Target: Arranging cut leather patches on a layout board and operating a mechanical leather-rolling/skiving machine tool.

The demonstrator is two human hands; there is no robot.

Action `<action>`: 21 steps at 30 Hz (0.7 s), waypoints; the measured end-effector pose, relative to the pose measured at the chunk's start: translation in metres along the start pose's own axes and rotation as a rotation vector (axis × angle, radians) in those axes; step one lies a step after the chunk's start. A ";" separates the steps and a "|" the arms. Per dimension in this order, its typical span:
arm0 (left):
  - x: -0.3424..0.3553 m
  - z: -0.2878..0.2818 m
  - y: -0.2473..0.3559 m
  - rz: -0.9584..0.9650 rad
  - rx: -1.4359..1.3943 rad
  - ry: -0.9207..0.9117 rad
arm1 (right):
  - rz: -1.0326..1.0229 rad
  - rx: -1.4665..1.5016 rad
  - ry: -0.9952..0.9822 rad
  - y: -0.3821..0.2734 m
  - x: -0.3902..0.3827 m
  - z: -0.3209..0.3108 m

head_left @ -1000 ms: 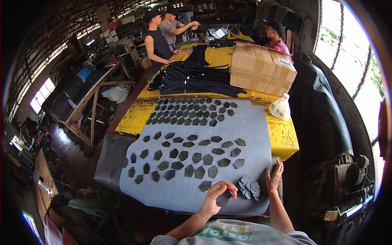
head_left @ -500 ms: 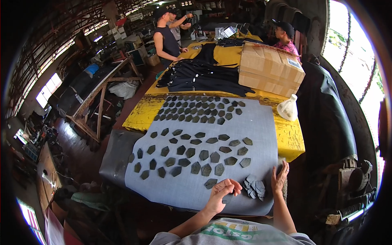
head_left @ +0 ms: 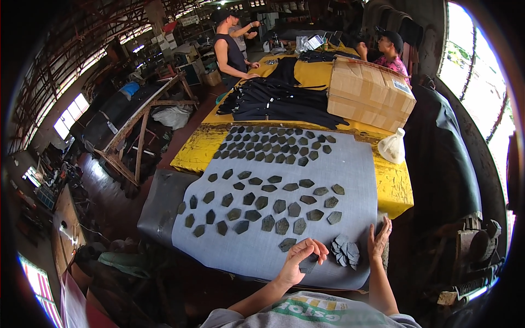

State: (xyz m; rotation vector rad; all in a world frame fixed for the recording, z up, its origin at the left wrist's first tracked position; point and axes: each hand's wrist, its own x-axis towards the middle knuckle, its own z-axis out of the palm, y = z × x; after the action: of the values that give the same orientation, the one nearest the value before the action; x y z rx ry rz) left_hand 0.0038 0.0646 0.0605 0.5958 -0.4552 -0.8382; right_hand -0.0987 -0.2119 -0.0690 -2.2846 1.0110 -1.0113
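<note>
Over the near edge of the grey-blue sheet point(head_left: 235, 257), my left hand point(head_left: 298, 262) pinches a dark pentagon-shaped piece point(head_left: 308, 264) between thumb and fingers. My right hand point(head_left: 378, 239) lies at the sheet's right edge with its fingers stretched out, holding nothing. Between the two hands sits a fanned heap of dark cut pieces point(head_left: 345, 251). One loose pentagon piece point(head_left: 287, 244) lies just beyond my left hand. Farther up the sheet, several pentagon pieces point(head_left: 268, 223) are spread apart, and tighter rows of smaller-looking ones point(head_left: 270, 147) fill the far end.
A yellow table point(head_left: 396, 186) carries a white plastic jug point(head_left: 391, 146), a taped cardboard box point(head_left: 372, 93) and a pile of black straps point(head_left: 273, 104). Several people stand around its far end. Dark rolled material point(head_left: 445, 153) stands on the right, a wooden-framed bench point(head_left: 143, 117) on the left.
The whole view has shifted slightly, so things appear a little farther right. The piece in my left hand shows more of its face now. My right hand stays at the sheet's edge.
</note>
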 end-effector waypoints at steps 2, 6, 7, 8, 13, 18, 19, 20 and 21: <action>0.000 0.000 0.000 0.012 -0.003 0.001 | 0.001 0.004 0.000 0.001 0.000 0.001; 0.000 -0.001 -0.001 0.006 0.007 -0.009 | -0.004 0.001 0.011 0.003 0.000 0.002; 0.000 -0.001 -0.001 0.012 -0.018 -0.026 | -0.010 -0.005 0.003 0.003 0.000 0.002; 0.000 -0.001 -0.001 0.028 -0.049 -0.039 | -0.003 0.004 0.014 0.003 0.000 0.002; 0.000 0.000 0.000 0.020 -0.046 -0.039 | 0.007 0.010 -0.001 0.002 -0.001 0.001; 0.000 0.001 0.001 0.018 -0.049 -0.039 | 0.017 0.013 0.016 0.001 -0.001 0.002; -0.001 0.001 0.001 0.016 -0.047 -0.038 | 0.005 0.005 0.009 0.001 -0.001 0.002; -0.001 0.001 0.001 0.026 -0.049 -0.033 | 0.017 0.010 0.016 0.001 -0.001 0.002; -0.001 0.000 0.001 0.016 -0.044 -0.036 | 0.017 0.015 0.019 0.001 -0.001 0.002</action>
State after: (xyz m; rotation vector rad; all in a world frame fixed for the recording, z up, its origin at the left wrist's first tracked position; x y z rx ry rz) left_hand 0.0033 0.0656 0.0611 0.5365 -0.4720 -0.8431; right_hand -0.0981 -0.2120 -0.0716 -2.2547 1.0253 -1.0328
